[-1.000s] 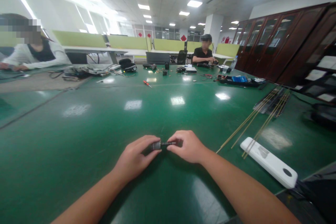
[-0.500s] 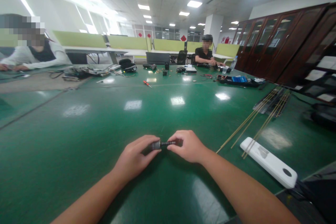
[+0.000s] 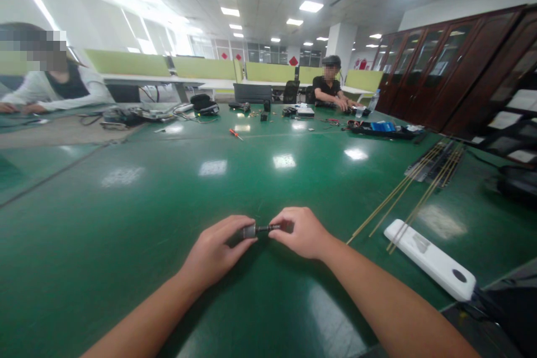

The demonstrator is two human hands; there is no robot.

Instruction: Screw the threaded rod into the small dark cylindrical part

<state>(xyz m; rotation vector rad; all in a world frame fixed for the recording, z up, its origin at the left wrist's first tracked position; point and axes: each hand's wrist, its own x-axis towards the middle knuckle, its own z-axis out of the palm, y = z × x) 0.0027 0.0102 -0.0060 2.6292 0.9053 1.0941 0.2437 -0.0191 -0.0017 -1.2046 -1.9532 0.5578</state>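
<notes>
In the head view, my left hand [image 3: 216,246] is closed around a short grey metal cylinder [image 3: 250,231], with the thumb below and the fingers above. A thin dark ridged shaft [image 3: 263,229] sticks out of its right end and lines up with it. My right hand [image 3: 300,233] pinches the far end of this shaft between thumb and fingertips. Both hands are low over the green table [image 3: 168,190]. The left end of the cylinder is hidden in my palm, and I cannot tell exactly what kind of part it is.
Right of my forearm lies a long white device [image 3: 432,260], beside thin wooden sticks [image 3: 390,204]. Farther back are a red screwdriver [image 3: 235,134], a black tray [image 3: 380,130] and a black pouch [image 3: 205,105]. Two people sit at the table, one far left [image 3: 62,86], one at the back [image 3: 329,89].
My right fingertips have shifted very slightly right along the shaft. My left hand and the cylinder have hardly moved. The person at the back has moved their hands a little.
</notes>
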